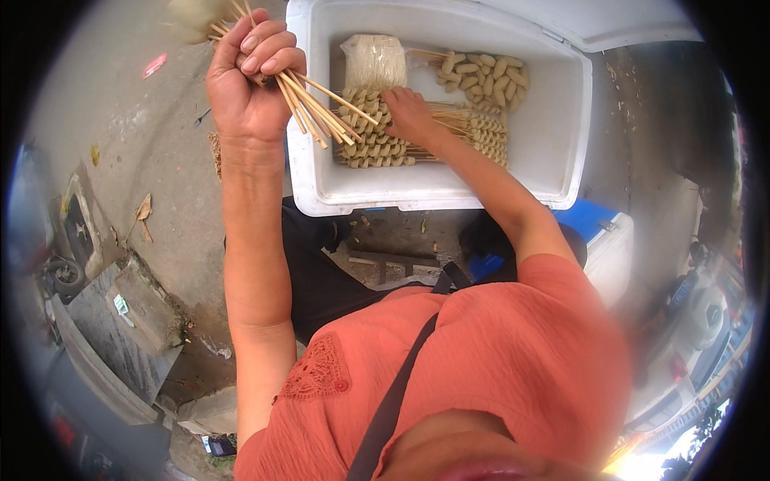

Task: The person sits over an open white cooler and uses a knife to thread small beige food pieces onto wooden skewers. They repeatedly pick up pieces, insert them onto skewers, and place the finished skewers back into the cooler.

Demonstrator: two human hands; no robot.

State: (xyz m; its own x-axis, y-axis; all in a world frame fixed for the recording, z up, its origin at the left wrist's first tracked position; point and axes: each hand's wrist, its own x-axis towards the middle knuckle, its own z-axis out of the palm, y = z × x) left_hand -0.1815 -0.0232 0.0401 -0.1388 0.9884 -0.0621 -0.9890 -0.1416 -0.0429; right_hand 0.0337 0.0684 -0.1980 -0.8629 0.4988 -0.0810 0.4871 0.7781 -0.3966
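My left hand (255,66) is raised at the upper left, its fingers closed around a bundle of bamboo skewers (316,111). Their bare ends point down to the right. Pale, blurred pieces (195,18) sit at the far end of the bundle, partly cut off by the picture's edge. My right hand (412,117) reaches into a white cooler box (541,144). Its fingers and thumb rest at rows of pale spiral-cut food on skewers (373,150); the hand hides whether it grips any. Another group of spiral skewers (488,141) lies to its right.
Inside the box are a clear bag of pale strands (376,60) and skewered oblong pieces (499,75). The box's lid (619,18) stands open at the top right. A second white box with a blue top (592,219) is beside my right leg. Concrete blocks (147,306) lie at left.
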